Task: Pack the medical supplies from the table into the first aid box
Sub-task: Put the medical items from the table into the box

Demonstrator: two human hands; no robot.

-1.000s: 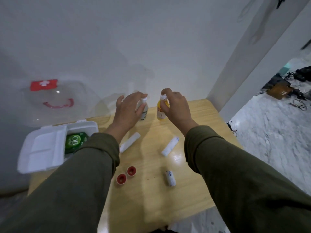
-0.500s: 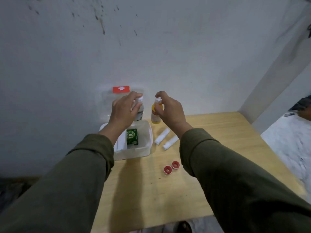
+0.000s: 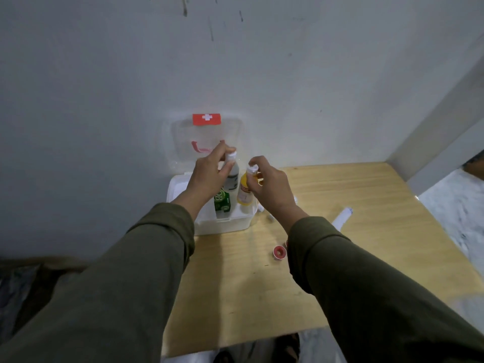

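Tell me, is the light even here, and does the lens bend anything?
Head view: uneven light; the table is bright on the right, with a glare spot near its right edge; sleeves cast shadows by the box; the wide lens bows the table edges and stretches the sleeves.

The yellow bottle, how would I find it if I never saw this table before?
Look for the white first aid box at the wall end of the wooden table, its clear lid up. Two bottles are held over it. The yellow bottle is in the right hand; the white bottle beside it is in the left hand.
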